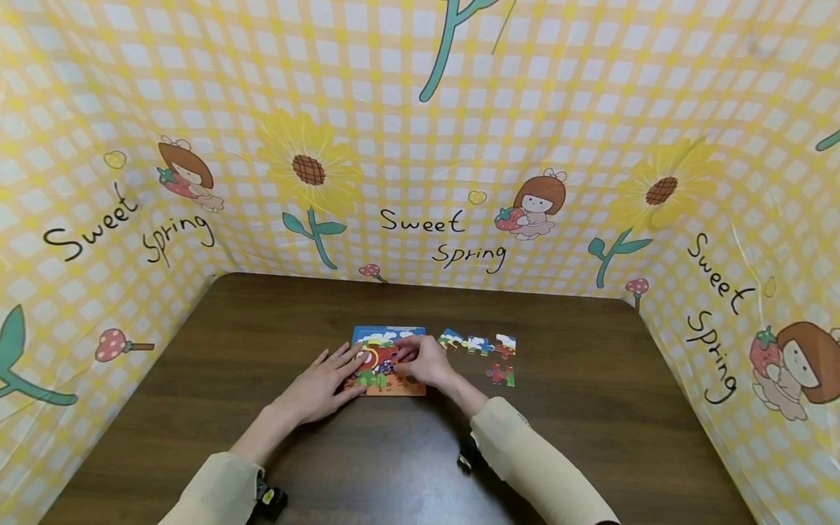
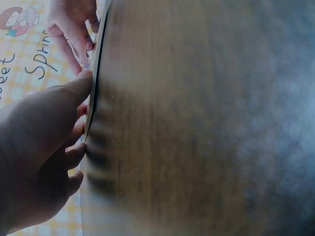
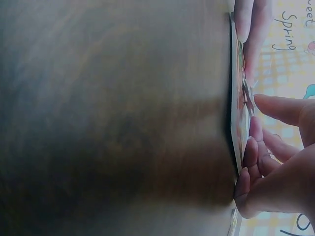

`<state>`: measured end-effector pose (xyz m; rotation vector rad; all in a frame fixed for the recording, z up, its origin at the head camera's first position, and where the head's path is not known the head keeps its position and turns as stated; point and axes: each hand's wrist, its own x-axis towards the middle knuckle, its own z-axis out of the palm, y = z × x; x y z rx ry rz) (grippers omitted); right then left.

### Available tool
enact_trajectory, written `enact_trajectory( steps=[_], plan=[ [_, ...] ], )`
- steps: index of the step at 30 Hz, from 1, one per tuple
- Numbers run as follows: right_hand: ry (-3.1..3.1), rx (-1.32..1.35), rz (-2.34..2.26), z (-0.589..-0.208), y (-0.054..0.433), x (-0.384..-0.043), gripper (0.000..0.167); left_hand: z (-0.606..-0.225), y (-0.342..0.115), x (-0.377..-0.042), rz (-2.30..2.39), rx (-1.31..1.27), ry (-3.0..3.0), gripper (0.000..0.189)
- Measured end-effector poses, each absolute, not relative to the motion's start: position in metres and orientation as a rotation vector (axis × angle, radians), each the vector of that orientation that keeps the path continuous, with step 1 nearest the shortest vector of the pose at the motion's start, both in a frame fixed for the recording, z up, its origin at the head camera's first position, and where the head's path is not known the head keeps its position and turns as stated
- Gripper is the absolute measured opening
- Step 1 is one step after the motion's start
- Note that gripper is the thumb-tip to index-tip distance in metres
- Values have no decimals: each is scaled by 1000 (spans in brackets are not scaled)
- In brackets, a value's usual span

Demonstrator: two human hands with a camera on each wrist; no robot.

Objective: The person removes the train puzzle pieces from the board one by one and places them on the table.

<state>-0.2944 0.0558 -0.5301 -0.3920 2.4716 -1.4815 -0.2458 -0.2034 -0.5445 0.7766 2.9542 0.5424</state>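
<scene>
Room to pass lies behind the puzzle [image 1: 394,391]; loose pieces [image 1: 477,345] obstruct its right.

Over there on the tabletop [image 1: 590,408] lies the puzzle [image 1: 380,357], the left hand [image 1: 321,386] on its left side, the right hand [image 1: 426,363] over its right. Loose pieces [image 1: 477,345] sit further right, one nearer the person. Cloth [image 1: 426,182] hangs behind and along both sides.

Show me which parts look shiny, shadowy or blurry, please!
Head view: pale shine on the brown table, nearer the person than the puzzle board; left wrist view: bluish glare at the right, dark shadow streaks beside the fingertips of the left hand; right wrist view: blurry tabletop, with a soft dark shadow low down.
</scene>
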Motion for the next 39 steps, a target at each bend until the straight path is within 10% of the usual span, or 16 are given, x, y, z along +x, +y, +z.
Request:
enact_trajectory(
  steps=[39],
  plan=[
    [2423,-435,-1592,-532,55,-293,37,-542,-203,-245,534,770,2939,68]
  ],
)
